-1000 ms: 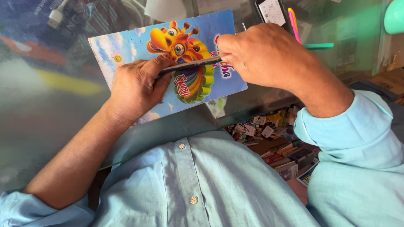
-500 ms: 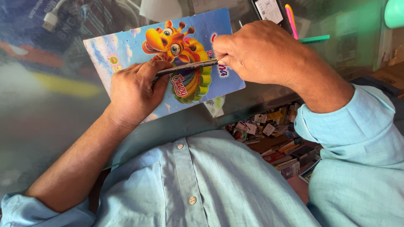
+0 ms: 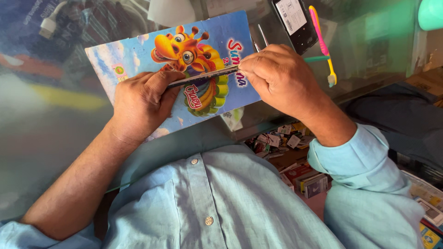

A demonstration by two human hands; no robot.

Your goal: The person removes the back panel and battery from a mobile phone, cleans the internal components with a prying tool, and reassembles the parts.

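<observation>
A thin dark flat device [image 3: 203,76], seen edge-on, is held between both hands over a colourful booklet [image 3: 138,55] with a cartoon giraffe on its cover. My left hand [image 3: 140,103] grips the device's left end with fingers curled round it. My right hand [image 3: 281,76] pinches its right end between thumb and fingertips. The booklet lies flat on a glass counter [image 3: 50,133]. Whether my right hand also holds a small tool is hidden by the fingers.
A dark phone [image 3: 295,20] lies at the top right, next to a pink and yellow toothbrush [image 3: 323,44]. Metal tweezers [image 3: 260,37] rest by the booklet's right edge. Small boxes and packets [image 3: 295,157] sit on a shelf below the glass.
Both hands and the device have stayed nearly in place over the booklet; the view has shifted only slightly.
</observation>
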